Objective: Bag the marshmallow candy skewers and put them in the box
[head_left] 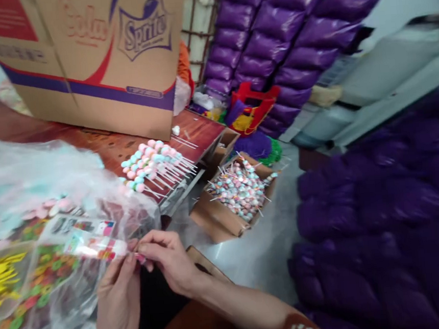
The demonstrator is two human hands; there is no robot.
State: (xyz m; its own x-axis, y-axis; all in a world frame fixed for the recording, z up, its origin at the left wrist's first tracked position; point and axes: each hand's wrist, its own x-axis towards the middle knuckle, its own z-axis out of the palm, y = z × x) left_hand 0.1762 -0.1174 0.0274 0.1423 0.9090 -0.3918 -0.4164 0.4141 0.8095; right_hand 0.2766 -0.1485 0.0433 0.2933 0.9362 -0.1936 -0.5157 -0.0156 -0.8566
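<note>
Both my hands meet over the table's near edge at the gathered end of a small clear printed plastic bag [96, 247]. Pink and red pieces show inside it. My left hand [119, 291] pinches the bag from the near side, thumb and fingers closed. My right hand [166, 258] is also closed, its fingertips on the twisted end, where a small pink bit sticks out. Under the bag lie fruit-coloured candy rings [54, 268] and a flat printed bag [75, 226]. Gold twist ties [2, 280] sit at the far left.
Pastel ball skewers [152, 162] lie in rows on the table [106, 141], before a large cardboard box [91, 58]. An open carton [218, 218] of wrapped skewers stands on the floor. Clear sheeting [31, 165] covers the left. Purple packs [362, 213] are stacked at right.
</note>
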